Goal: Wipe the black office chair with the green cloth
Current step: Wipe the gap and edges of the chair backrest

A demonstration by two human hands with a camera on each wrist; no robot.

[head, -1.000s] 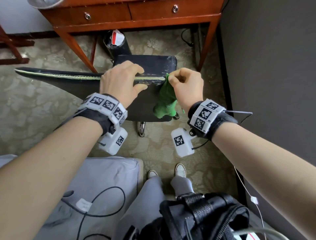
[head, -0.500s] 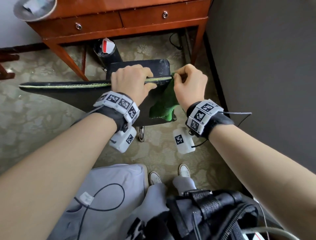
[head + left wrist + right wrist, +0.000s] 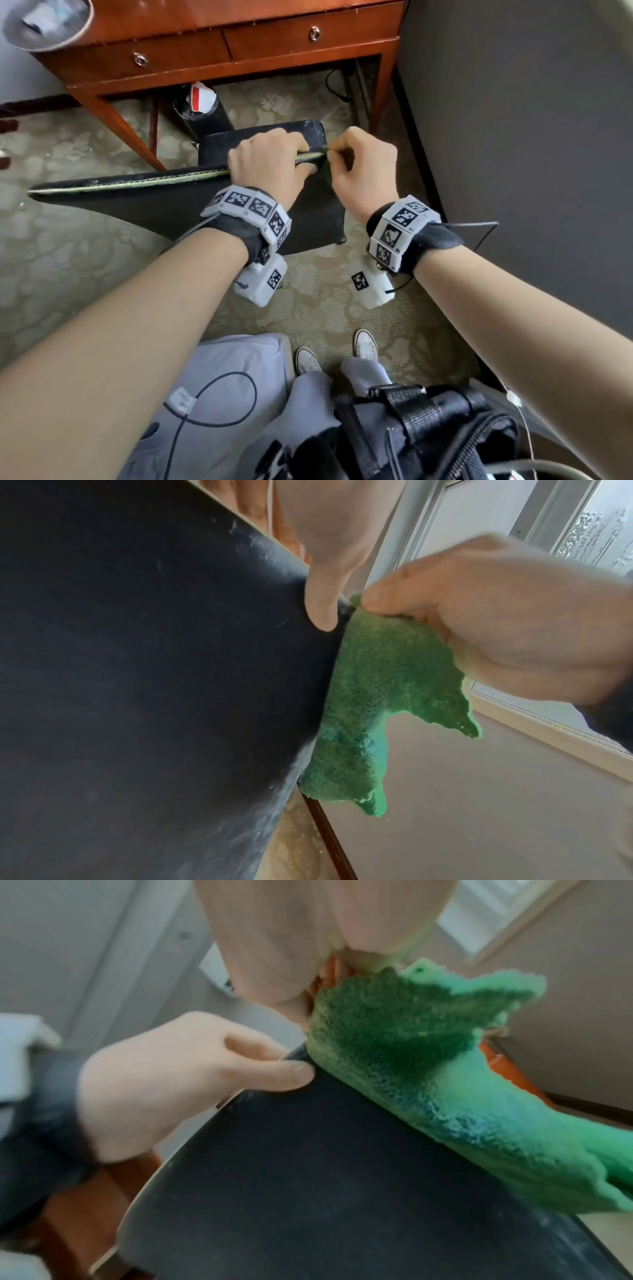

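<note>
The black office chair stands with its back to me, its top edge running left to right. My left hand grips that edge near its right end, thumb on the near face. Just beyond the corner, my right hand pinches the green cloth at its top. The cloth hangs down along the right side edge of the backrest and touches it. From the head view only a dark sliver of cloth shows between the hands.
A wooden desk with drawers stands behind the chair, with a black bin under it. A grey wall closes the right side. White bedding and my shoes lie on the patterned carpet.
My left hand has slid right along the top edge toward the corner. The cloth, earlier hanging over the near face, now sits at the right corner, mostly hidden behind my right hand.
</note>
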